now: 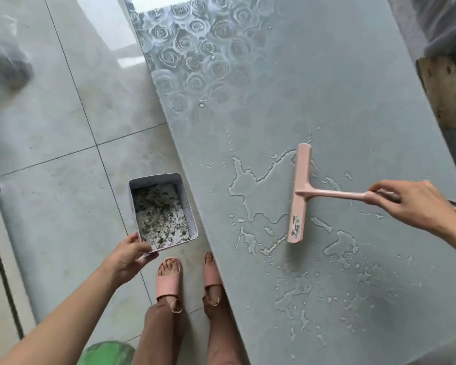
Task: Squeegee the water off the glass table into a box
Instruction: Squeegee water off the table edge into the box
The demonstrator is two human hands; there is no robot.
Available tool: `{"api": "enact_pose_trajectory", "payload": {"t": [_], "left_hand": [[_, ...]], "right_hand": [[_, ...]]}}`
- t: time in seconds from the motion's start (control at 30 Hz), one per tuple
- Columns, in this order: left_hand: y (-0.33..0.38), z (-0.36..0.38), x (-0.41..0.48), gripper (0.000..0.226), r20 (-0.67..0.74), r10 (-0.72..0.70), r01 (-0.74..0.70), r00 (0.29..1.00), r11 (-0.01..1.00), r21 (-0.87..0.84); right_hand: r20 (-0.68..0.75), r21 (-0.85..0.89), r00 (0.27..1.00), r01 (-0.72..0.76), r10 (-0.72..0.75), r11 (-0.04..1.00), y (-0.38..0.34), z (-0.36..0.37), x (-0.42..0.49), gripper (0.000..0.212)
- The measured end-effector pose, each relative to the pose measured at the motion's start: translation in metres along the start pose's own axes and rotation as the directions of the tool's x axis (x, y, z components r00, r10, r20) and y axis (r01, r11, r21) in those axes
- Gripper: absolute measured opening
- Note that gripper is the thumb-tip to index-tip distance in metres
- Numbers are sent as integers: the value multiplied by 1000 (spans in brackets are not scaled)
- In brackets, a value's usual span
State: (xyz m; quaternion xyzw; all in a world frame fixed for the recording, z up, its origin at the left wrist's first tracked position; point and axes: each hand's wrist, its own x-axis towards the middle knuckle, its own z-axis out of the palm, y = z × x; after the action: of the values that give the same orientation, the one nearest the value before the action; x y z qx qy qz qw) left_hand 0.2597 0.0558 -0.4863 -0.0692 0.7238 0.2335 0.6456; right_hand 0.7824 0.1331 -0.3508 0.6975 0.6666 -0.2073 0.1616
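A pink squeegee lies with its blade on the grey glass table, and my right hand grips the end of its handle. A puddle of water spreads just left of the blade, with more drops to the right and toward me. My left hand holds the near corner of a white box beside the table's left edge, below the tabletop level. The box has dark speckled residue inside.
The tabletop has a rose pattern at its far left end. Pale floor tiles lie to the left. My feet in pink slippers stand by the table edge. A green object sits at the bottom, and a wooden block at far right.
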Motion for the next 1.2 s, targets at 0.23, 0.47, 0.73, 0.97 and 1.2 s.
{"api": "enact_pose_trajectory", "payload": {"t": [0.23,0.47,0.73,0.97,1.2], "left_hand": [[-18,22,19,36,41,55,-57,998,998,32],[-18,23,26,42,68,107,-105,992,994,-24],[-11,22,23,39,112,121,-118,986,992,-40],[1,24,16,40,115,164,-161,980,986,-34],[12,25,12,45,89,158,-156,983,987,-23]], "right_hand": [[6,134,996,88,-90,987,-21,39,30,12],[-59,162,978,207,-200,965,-44,33,59,11],[47,145,981,178,-186,973,-37,18,71,14],[-38,88,923,385,-384,918,-100,31,93,19],[-25,69,937,350,-349,934,-90,9,88,21]]}}
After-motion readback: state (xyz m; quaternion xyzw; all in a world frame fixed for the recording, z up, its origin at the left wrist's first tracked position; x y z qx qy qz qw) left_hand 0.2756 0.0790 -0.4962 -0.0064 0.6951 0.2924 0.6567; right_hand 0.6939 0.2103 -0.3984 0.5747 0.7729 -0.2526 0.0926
